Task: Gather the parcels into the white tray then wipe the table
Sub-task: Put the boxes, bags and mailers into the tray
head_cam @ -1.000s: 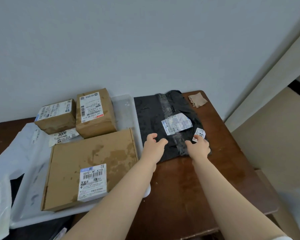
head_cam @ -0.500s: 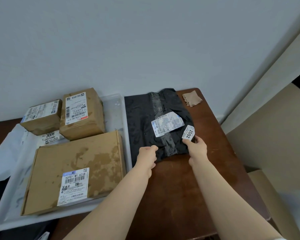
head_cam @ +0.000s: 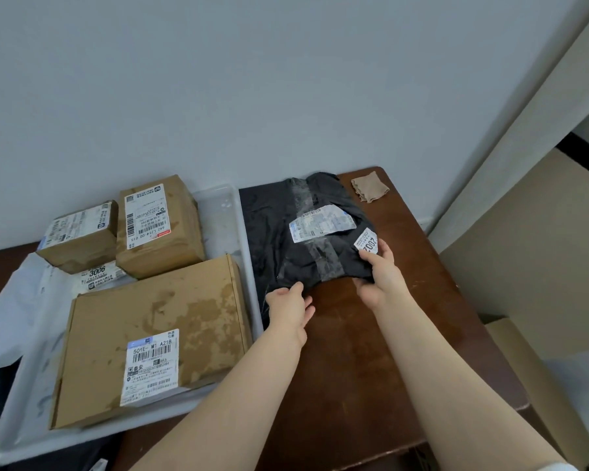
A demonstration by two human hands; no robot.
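Observation:
A black plastic mailer bag (head_cam: pixel 279 239) with white labels lies on the brown table (head_cam: pixel 371 351), right of the white tray (head_cam: pixel 223 212). My left hand (head_cam: pixel 288 309) grips its near left edge. My right hand (head_cam: pixel 381 273) pinches its near right corner beside a label reading 2002. In the tray sit a large flat cardboard box (head_cam: pixel 157 321), a taller brown box (head_cam: pixel 159 229) and a smaller brown box (head_cam: pixel 79 236). A folded tan cloth (head_cam: pixel 369 188) rests at the table's far right corner.
A grey wall runs behind the table. A white mailer (head_cam: pixel 21 287) lies under the boxes at the tray's left. Cardboard sheets (head_cam: pixel 531 379) lean beyond the table's right edge. A dark bag (head_cam: pixel 65 453) shows below the tray.
Both hands slid from the top of the black mailer to its near edge and closed on it. The near right corner looks slightly lifted. My view shifted right.

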